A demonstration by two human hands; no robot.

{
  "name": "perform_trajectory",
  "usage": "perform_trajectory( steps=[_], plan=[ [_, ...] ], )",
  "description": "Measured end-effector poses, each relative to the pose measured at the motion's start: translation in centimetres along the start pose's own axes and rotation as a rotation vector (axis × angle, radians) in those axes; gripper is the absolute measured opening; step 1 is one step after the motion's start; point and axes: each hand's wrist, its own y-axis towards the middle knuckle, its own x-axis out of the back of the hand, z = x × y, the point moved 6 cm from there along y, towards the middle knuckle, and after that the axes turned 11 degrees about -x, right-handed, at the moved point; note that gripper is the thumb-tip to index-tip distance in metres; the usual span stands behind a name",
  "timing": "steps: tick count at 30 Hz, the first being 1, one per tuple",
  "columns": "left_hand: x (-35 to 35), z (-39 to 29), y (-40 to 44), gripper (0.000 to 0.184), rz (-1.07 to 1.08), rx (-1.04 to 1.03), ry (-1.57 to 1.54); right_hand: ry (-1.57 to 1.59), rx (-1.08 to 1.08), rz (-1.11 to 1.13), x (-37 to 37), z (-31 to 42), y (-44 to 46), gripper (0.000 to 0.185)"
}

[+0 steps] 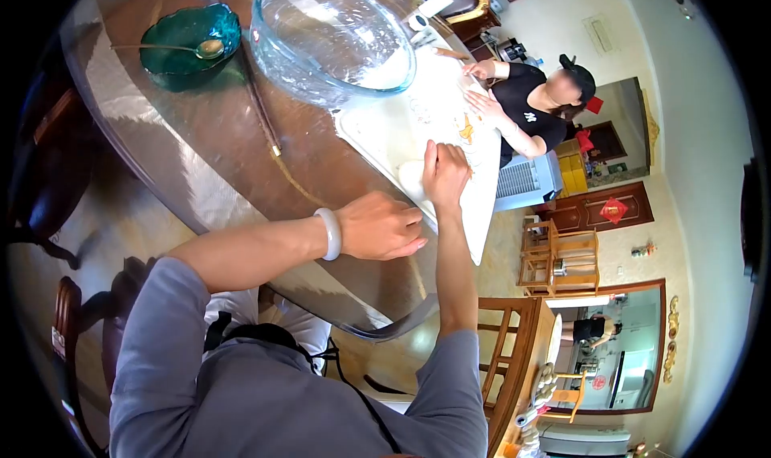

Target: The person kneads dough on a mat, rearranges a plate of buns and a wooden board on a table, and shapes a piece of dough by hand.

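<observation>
A smooth white lump that looks like dough (411,179) lies on the white mat (371,130). Right beside the lump is my right hand (447,174), closed into a fist with the thumb along the top. Its palm side is hidden, so what it may hold cannot be seen. My left hand (381,227), with a pale bangle (328,234) on the wrist, is closed at the mat's near edge. The curled fingers point toward my right wrist, and their inside is out of sight.
A large clear glass bowl (277,44) stands at the mat's far left. Left of it are a teal bowl (173,71) with a spoon (210,49) and a thin dark stick (261,114). Across the table, a person in black (526,109) has both hands over the mat.
</observation>
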Motion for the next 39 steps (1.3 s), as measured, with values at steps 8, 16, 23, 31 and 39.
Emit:
perform_trajectory(
  steps=[8,16,23,31,39],
  plan=[
    [0.5,0.6,0.1,0.029,-0.023,0.004,0.029,0.036,-0.306,0.448,-11.3,0.1,3.9,0.040],
    [0.0,-0.1,0.4,0.028,0.009,-0.001,0.012,0.094,-0.079,0.244,-11.2,-0.3,5.5,0.029],
    [0.7,0.8,0.1,0.028,0.015,0.033,0.061,-0.040,-0.339,0.410,-7.0,-1.7,3.5,0.031],
    [0.3,0.2,0.1,0.030,-0.011,-0.005,0.047,-0.284,-0.553,0.494,-4.9,-10.5,1.2,0.032],
    [0.5,1.1,0.1,0.030,-0.007,0.012,0.060,0.258,-0.503,0.469,-10.2,-7.1,2.7,0.044]
  ],
)
